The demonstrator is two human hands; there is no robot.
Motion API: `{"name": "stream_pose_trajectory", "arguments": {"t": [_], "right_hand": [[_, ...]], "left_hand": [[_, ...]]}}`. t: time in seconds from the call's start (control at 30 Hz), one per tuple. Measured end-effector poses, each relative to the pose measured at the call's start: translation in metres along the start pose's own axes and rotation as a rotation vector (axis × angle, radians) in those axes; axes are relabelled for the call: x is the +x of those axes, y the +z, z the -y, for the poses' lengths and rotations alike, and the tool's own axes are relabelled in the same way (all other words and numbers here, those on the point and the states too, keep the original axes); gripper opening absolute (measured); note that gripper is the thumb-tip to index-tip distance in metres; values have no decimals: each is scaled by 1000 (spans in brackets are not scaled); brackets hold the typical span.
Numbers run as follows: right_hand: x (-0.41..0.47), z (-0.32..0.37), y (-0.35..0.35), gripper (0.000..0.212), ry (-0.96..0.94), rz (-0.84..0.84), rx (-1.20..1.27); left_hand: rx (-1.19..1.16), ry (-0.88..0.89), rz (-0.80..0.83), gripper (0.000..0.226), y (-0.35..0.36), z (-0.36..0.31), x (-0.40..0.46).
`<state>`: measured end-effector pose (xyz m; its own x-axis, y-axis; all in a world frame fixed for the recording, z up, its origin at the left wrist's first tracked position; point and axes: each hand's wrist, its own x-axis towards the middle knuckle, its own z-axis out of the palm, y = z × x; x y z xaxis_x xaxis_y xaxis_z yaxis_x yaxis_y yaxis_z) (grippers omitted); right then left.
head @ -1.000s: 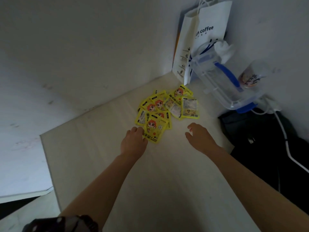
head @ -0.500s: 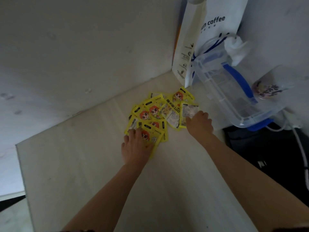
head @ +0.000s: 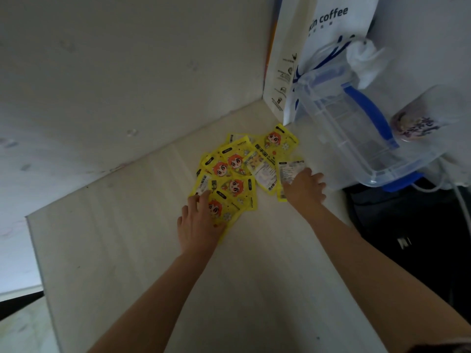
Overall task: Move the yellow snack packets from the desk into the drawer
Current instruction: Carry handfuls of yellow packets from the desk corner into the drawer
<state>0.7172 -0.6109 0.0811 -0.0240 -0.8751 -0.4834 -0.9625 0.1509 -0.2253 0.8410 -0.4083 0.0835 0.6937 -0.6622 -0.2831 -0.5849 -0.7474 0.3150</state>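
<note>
The left hand is lying palm down with its fingers fairly straight and slightly spread, pressing on the nearest edge of the heap of flat yellow foil snack packets printed with an orange-haired cartoon face. The right hand is resting on the packet at the heap's three o'clock edge, a yellow packet lying with its white label side up; its fingers are bent down over that packet, but I cannot tell whether they are gripping it or only pressing on it.

The packets are lying overlapped in a loose fan on the pale wood-grain desk top, toward the far corner where two white walls are meeting. No drawer is showing in this view.

At about one o'clock from the heap, a tall white paper bag with dark "coffee" lettering is standing in the corner. Just beside it, at two o'clock from the heap, a clear plastic storage box with blue handle and clips is sitting tilted, with a white cloth bundle at its far side. At three o'clock, beyond the desk edge, a black bag is lying.
</note>
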Motion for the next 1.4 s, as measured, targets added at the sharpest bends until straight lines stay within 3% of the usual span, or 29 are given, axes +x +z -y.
{"name": "stream_pose_trajectory", "arguments": {"t": [0.2, 0.3, 0.5, 0.63, 0.93, 1.23, 1.4], "right_hand": [[-12, -18, 0, 71, 17, 60, 72], [-16, -29, 0, 58, -11, 96, 113], [-22, -32, -19, 26, -171, 67, 265], [-18, -14, -35, 20, -304, 32, 319], [28, 40, -45, 37, -535, 91, 29], [53, 62, -33, 39, -754, -70, -453], [64, 67, -32, 73, -759, 104, -486]], "left_hand": [[-136, 17, 6, 83, -5, 10, -5], [-202, 106, -15, 63, -5, 13, -6], [-114, 225, 14, 27, -14, 12, 4], [-122, 365, 49, 27, -30, -1, 18], [-62, 420, 335, 41, -40, -28, 63], [103, 509, 284, 38, -28, -26, 84], [182, 575, 192, 45, -23, -23, 85]]}}
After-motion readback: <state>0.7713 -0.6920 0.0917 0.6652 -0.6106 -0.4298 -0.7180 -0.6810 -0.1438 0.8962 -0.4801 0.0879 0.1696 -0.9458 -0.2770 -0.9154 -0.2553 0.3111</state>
